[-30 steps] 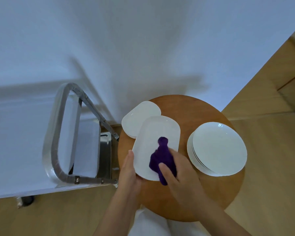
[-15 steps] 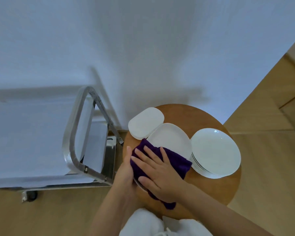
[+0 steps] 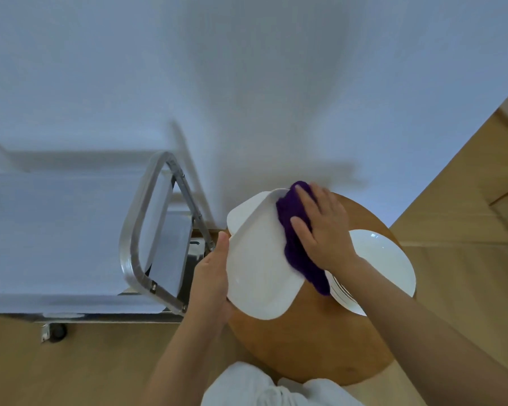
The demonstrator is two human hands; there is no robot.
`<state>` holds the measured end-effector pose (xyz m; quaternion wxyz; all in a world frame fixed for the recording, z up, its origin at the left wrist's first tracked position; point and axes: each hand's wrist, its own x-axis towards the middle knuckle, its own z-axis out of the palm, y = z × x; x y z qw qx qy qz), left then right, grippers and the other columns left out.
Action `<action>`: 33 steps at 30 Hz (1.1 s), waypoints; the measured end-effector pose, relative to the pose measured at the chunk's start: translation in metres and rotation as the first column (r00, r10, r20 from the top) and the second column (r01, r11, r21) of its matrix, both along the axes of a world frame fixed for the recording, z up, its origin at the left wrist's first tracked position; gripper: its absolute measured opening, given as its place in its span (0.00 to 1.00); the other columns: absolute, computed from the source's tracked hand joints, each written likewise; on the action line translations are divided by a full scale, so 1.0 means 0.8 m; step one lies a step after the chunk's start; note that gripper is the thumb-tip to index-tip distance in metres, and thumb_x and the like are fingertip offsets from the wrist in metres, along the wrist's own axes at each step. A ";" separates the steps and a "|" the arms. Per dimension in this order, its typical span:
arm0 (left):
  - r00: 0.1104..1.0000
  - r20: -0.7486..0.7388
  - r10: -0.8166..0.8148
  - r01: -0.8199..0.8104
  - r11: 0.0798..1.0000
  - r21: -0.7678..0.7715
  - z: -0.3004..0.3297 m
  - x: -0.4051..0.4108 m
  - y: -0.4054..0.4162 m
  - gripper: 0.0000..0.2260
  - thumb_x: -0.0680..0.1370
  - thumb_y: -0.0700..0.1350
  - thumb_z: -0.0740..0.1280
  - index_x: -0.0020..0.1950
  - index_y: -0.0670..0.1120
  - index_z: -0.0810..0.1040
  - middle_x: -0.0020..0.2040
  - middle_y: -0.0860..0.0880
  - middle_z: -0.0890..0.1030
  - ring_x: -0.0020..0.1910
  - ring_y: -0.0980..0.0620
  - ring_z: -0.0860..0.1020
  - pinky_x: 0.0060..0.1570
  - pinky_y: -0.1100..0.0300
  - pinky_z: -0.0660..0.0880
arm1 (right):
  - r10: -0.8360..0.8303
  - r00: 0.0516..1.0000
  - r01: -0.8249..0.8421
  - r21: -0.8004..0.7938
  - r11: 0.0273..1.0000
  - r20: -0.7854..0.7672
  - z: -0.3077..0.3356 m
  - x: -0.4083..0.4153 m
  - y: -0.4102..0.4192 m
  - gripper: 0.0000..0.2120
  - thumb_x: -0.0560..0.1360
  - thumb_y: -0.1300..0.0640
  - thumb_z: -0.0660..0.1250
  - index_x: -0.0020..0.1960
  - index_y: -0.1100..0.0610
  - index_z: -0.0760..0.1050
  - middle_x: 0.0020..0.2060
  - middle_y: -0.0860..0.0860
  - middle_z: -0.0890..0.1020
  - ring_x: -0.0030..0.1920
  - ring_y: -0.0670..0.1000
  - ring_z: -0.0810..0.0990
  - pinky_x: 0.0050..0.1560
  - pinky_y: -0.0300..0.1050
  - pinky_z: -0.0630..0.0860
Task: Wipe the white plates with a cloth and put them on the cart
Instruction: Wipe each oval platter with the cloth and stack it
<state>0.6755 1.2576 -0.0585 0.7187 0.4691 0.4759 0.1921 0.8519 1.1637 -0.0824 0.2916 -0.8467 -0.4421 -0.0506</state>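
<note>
A white rectangular plate (image 3: 258,265) is tilted above the round wooden table (image 3: 311,344). My left hand (image 3: 211,273) grips its left edge, thumb on the rim. With straight fingers, my right hand (image 3: 320,227) presses a purple cloth (image 3: 294,232) onto the plate's far right part. Another white rectangular plate (image 3: 241,212) lies behind it on the table, mostly hidden. A stack of round white plates (image 3: 381,265) sits at the table's right side. The cart (image 3: 59,230) stands to the left, with a white top and a metal handle (image 3: 141,230).
A white wall rises right behind the table and cart. The floor is light wood. One cart wheel (image 3: 56,332) shows at the lower left. White clothing (image 3: 264,388) of the person fills the bottom centre.
My right hand slid the cloth from the plate's near end up to its far right edge. The plate is lifted and tilted more, still held by my left hand.
</note>
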 end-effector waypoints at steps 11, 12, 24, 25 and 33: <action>0.969 0.115 0.220 -0.200 0.966 -0.163 -0.005 0.033 0.005 0.13 0.76 0.61 0.65 0.47 0.53 0.78 0.37 0.52 0.85 0.39 0.50 0.85 0.33 0.59 0.79 | -0.055 0.548 0.563 0.320 0.762 -0.835 -0.008 -0.086 0.024 0.34 0.74 0.45 0.66 0.74 0.42 0.52 0.64 0.36 0.66 0.56 0.34 0.68 0.43 0.19 0.64; 0.956 0.153 0.250 -0.219 0.956 -0.194 -0.003 0.035 0.004 0.13 0.76 0.60 0.64 0.49 0.52 0.78 0.38 0.52 0.85 0.37 0.51 0.84 0.29 0.61 0.78 | -0.018 0.531 0.569 0.341 0.748 -0.847 -0.009 -0.091 0.024 0.34 0.73 0.46 0.68 0.73 0.41 0.53 0.63 0.36 0.67 0.54 0.33 0.69 0.41 0.20 0.67; 0.921 0.348 -0.174 0.290 0.903 -0.317 0.030 0.000 0.064 0.29 0.72 0.60 0.64 0.64 0.41 0.75 0.57 0.42 0.79 0.56 0.41 0.77 0.54 0.46 0.74 | 0.205 0.542 -0.009 0.238 0.971 -0.815 0.037 -0.038 -0.025 0.35 0.69 0.56 0.74 0.70 0.40 0.63 0.61 0.41 0.76 0.57 0.42 0.77 0.55 0.40 0.77; 0.914 0.374 -0.157 0.289 0.900 -0.327 0.036 0.004 0.069 0.27 0.74 0.59 0.63 0.66 0.43 0.74 0.61 0.42 0.78 0.59 0.40 0.76 0.57 0.45 0.73 | 0.214 0.552 -0.077 0.206 0.976 -0.806 0.043 -0.036 -0.023 0.35 0.69 0.55 0.74 0.70 0.39 0.62 0.61 0.40 0.75 0.56 0.41 0.77 0.52 0.37 0.77; 0.883 0.442 0.155 0.097 0.863 -0.496 0.050 0.033 0.083 0.17 0.80 0.54 0.62 0.60 0.42 0.78 0.54 0.39 0.83 0.54 0.39 0.81 0.51 0.40 0.76 | 0.173 0.654 0.012 0.239 0.971 -0.736 0.062 -0.040 0.000 0.34 0.69 0.50 0.73 0.70 0.38 0.61 0.54 0.31 0.73 0.53 0.34 0.74 0.44 0.29 0.73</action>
